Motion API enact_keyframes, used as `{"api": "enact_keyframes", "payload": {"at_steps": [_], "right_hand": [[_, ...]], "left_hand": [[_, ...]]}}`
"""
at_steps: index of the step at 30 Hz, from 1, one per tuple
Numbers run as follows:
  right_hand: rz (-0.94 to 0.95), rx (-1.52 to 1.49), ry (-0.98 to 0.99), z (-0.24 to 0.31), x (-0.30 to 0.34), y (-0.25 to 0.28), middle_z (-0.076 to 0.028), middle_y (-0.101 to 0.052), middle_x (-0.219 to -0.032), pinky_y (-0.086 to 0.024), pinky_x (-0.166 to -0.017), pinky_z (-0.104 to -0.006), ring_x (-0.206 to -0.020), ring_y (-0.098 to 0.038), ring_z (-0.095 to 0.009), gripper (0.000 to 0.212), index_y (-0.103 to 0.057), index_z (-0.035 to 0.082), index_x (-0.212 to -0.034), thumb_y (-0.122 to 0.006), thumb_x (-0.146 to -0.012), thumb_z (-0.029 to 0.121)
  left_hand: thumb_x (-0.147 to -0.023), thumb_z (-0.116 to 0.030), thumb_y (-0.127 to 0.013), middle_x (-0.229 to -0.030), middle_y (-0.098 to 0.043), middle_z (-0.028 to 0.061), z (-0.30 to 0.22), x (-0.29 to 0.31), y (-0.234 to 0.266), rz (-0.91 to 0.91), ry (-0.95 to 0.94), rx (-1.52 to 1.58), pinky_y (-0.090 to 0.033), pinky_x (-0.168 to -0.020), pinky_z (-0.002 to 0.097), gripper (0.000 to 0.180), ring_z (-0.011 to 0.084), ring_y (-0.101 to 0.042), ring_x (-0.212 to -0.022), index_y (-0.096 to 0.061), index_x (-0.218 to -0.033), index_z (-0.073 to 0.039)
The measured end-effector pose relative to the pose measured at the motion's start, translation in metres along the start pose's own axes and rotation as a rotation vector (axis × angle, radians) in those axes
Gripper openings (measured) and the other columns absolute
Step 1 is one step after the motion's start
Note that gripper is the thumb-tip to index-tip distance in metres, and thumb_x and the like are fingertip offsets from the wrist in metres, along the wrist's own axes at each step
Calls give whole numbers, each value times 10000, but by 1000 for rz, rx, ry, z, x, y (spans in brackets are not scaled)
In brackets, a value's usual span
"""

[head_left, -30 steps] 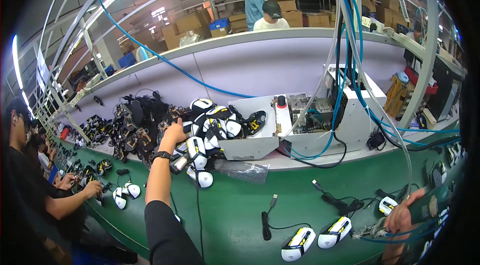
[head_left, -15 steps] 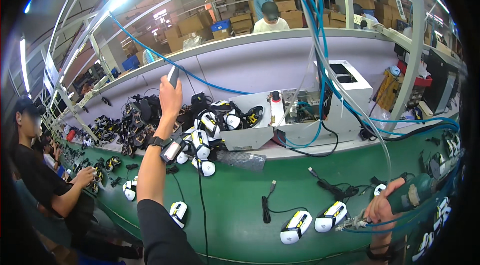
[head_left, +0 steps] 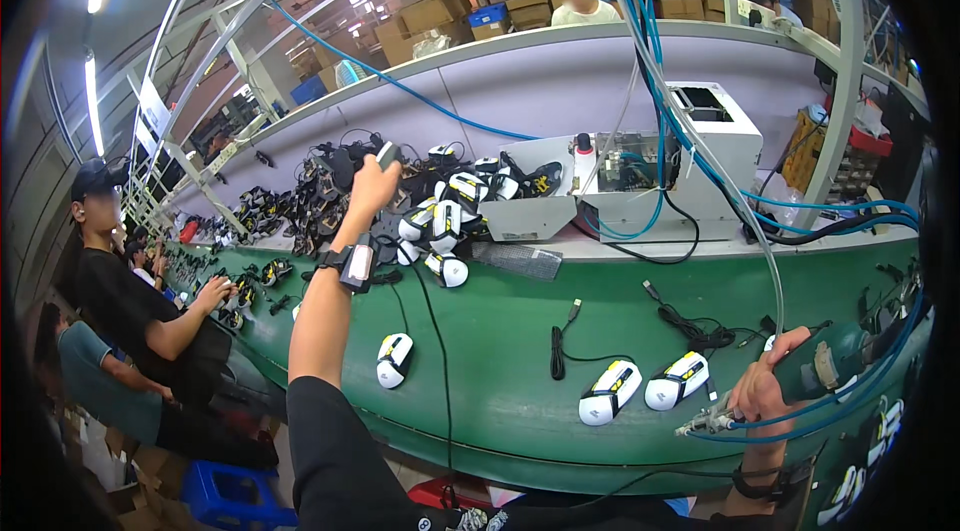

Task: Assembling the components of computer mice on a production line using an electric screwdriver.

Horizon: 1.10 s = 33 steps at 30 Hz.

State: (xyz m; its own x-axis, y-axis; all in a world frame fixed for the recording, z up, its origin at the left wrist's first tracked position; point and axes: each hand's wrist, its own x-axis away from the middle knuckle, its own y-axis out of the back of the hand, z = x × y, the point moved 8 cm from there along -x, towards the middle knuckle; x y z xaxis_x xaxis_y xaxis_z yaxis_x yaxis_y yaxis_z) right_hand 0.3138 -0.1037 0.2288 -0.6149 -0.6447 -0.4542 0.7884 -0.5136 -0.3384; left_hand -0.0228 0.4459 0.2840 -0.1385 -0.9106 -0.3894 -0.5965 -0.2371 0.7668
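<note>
Two mice (head_left: 610, 396), white with black and yellow, lie on the near right of the green desk (head_left: 500, 331), left of the right hand (head_left: 762, 396). Its fingers are bent at a metal fitting (head_left: 712, 419) with blue hoses; whether they grip it, I cannot tell. One more mouse (head_left: 394, 361) lies well to the left. Between them is a bundled black cable (head_left: 557, 359). Farther off, a clear sheet (head_left: 518, 260) lies beside piled mice (head_left: 446, 225). The left hand (head_left: 372, 185) shows against a heap of dark parts (head_left: 325, 176), fingers narrow around a small grey piece (head_left: 388, 155). To the far right stands a white machine (head_left: 740, 141); beyond the pale partition (head_left: 490, 93) are cartons (head_left: 405, 39) and a person (head_left: 586, 13).
</note>
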Motion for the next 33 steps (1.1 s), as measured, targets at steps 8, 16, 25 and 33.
{"api": "enact_keyframes", "payload": {"at_steps": [8,16,25,33], "right_hand": [[-85,7,18,3,-1,-2,-7,-409,-511,-440,-360,-262,-338,-393,-83,254,-373,60,-953,-589,-864,-40],[-31,-34,-76,2,3,-15,3,-406,-553,-421,-389,-258,-390,-401,-72,253,-382,58,-956,-587,-836,-31],[3,-41,-124,-7,-13,-31,14,-430,-609,-462,-448,-237,-435,-434,-53,199,-412,40,-983,-540,-848,-30],[68,26,-89,6,-20,-39,10,-446,-650,-421,-447,-230,-464,-444,-62,261,-442,37,-1035,-620,-844,30]], "left_hand": [[-931,-302,-566,-913,-646,244,-40,18,111,-693,-214,435,-478,-788,446,404,384,-633,-852,-469,-1152,22],[-922,-317,-593,-976,-640,167,-25,43,92,-502,-177,472,-487,-799,356,398,261,-631,-904,-502,-1159,-11],[-984,-279,-519,-968,-578,97,-110,132,115,-317,-382,1063,-567,-671,316,319,161,-623,-777,-471,-1155,-13],[-941,-398,-537,-1020,-621,115,-113,298,-31,658,91,1128,-560,-706,352,493,202,-651,-834,-486,-1233,-4]]}}
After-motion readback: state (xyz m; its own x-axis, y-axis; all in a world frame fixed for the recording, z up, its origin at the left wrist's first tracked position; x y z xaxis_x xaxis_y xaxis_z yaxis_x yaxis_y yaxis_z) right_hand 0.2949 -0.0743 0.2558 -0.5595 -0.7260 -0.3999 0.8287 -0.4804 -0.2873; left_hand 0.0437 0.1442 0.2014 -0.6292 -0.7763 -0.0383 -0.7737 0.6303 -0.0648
